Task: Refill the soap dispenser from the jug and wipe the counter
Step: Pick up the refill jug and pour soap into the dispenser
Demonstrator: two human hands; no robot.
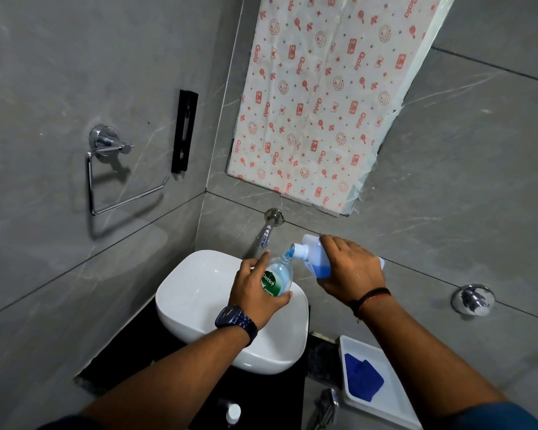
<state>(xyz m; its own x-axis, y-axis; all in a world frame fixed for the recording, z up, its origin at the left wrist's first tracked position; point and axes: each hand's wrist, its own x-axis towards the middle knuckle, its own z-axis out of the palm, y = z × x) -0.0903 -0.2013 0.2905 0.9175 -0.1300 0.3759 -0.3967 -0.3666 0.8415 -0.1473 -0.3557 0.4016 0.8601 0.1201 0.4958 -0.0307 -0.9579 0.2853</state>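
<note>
My left hand [255, 293] grips a clear soap dispenser bottle [278, 276] with a green label, held over the white basin [199, 293]. Its top is off. My right hand [348, 268] holds a translucent jug [312, 259] tilted toward the left, its white spout over the bottle's neck. Blue liquid streams from the spout into the bottle, and blue liquid pools in the jug's lower corner. A white pump cap [233, 412] lies on the black counter [131, 355] near the bottom edge. A blue cloth [362, 380] lies in a white tray [395, 398] at the lower right.
A chrome tap [266, 231] juts from the grey tiled wall just behind the bottle. A chrome towel ring [112, 178] and a black bracket [184, 131] hang on the left wall. Patterned paper [323, 97] covers the mirror. A chrome valve [472, 299] sits on the right wall.
</note>
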